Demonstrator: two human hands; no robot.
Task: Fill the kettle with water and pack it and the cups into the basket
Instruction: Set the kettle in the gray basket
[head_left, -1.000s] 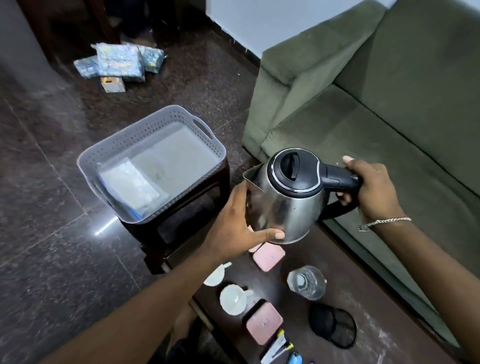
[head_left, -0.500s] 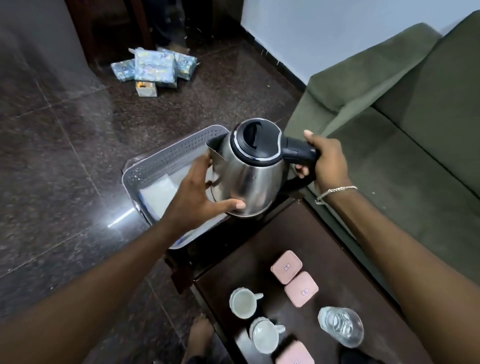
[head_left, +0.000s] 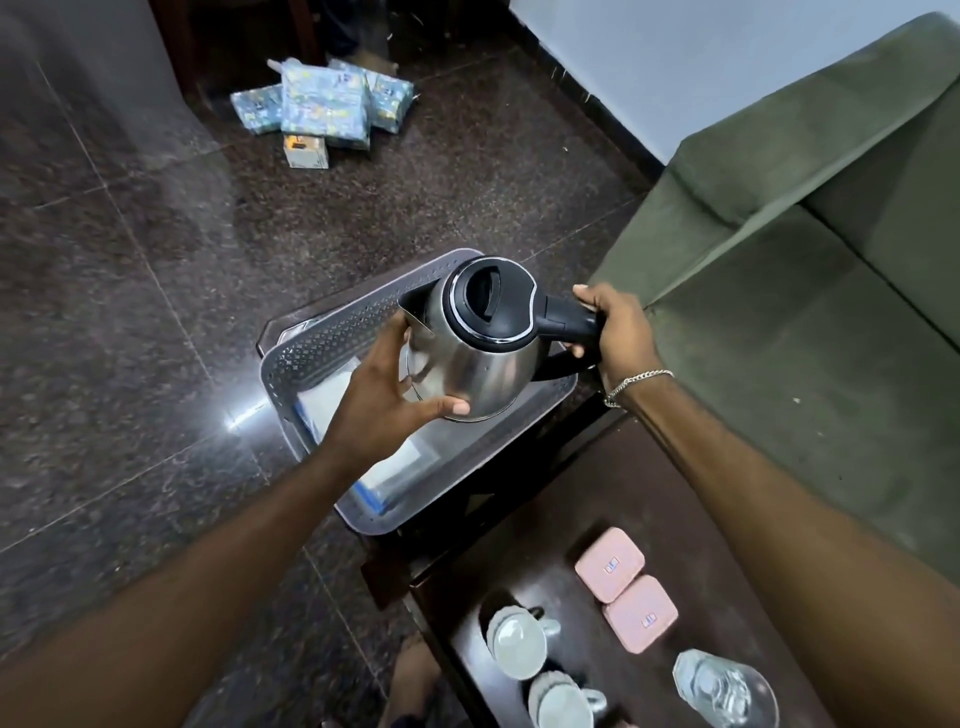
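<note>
Head view: nearest, two white cups (head_left: 519, 643) stand on the dark bench (head_left: 524, 551) beside two pink boxes (head_left: 626, 590) and a water bottle (head_left: 724, 688). Beyond, the steel kettle (head_left: 478, 338) hangs over the grey basket (head_left: 332, 332), the right hand (head_left: 621, 332) gripping its handle and the left hand (head_left: 387, 397) cupping its body. Farthest, packets (head_left: 324, 104) lie on the floor.

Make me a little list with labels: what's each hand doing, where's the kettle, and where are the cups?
right hand: grips the kettle's black handle
left hand: steadies the kettle's steel side
kettle: upright, lid shut, held over the basket
basket: grey, on a dark stool, white packet inside
cups: two white ones on the dark table, not packed yet
</note>
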